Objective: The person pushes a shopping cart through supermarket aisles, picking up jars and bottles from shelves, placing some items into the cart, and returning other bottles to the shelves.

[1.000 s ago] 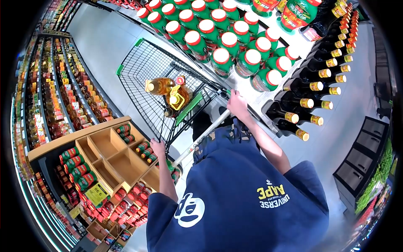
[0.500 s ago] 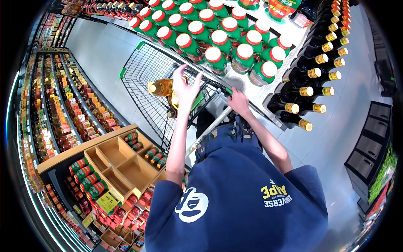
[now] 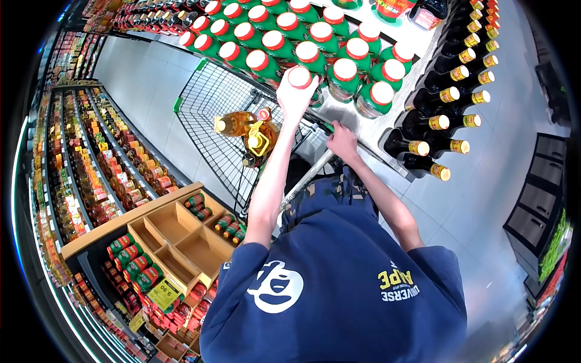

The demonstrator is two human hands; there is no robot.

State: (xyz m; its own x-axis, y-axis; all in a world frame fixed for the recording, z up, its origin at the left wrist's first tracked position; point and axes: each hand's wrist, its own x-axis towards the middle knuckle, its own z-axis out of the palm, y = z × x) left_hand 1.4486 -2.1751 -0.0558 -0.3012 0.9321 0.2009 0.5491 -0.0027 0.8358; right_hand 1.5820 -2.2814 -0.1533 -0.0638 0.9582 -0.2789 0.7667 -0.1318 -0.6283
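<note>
My left hand (image 3: 293,100) reaches up to the front row of green bottles and is closed around one bottle with a red-rimmed white cap (image 3: 299,77). That bottle stands in its row on the display, its body mostly hidden by my fingers. My right hand (image 3: 342,141) is wrapped around the shopping cart's handle (image 3: 318,166) at its right end. In the wire cart (image 3: 203,100) lie golden oil bottles (image 3: 233,124), one with a yellow handle (image 3: 257,143), and a red-and-white cap shows beside them.
Dark bottles with yellow caps (image 3: 439,122) line the display's right edge. To the left stand a wooden compartment shelf (image 3: 172,221) with green-and-red jars (image 3: 136,266) and long shelves of oil bottles (image 3: 106,157). Grey cabinets (image 3: 538,187) stand at the far right.
My left hand has moved from open above the cart, up and right, onto a green bottle in the front row. My right hand stays on the cart handle.
</note>
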